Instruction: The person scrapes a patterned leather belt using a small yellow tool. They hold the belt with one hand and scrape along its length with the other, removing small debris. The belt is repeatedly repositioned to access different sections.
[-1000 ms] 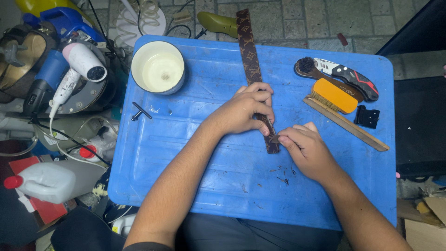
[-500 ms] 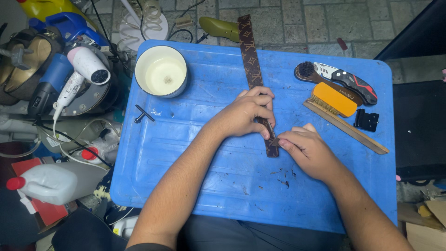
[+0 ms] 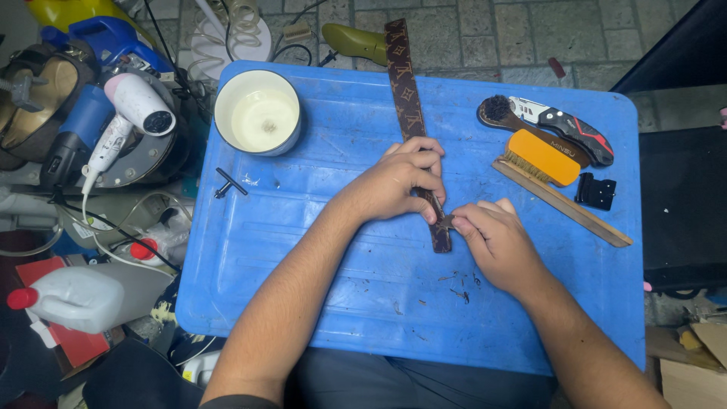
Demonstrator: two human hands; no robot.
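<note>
Left hand (image 3: 397, 182): pressing the brown patterned strap (image 3: 413, 125) flat – fingers closed over it
Right hand (image 3: 496, 242): at four o'clock – pinching the strap's edge

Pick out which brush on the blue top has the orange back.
The flat brush with the orange back and straw-coloured bristles, beside the wooden ruler. The other brush is dark, round-headed, with black bristles.

1. A long brown patterned leather strap (image 3: 409, 113) lies lengthwise on the blue plastic tabletop (image 3: 318, 250).
2. The left hand (image 3: 394, 182) presses on it; the right hand (image 3: 496, 242) touches its near end.
3. A round white tub (image 3: 257, 113) sits left of the strap.
4. An orange-backed brush (image 3: 541, 157) and a long wooden ruler (image 3: 564, 203) lie to its right.
</note>
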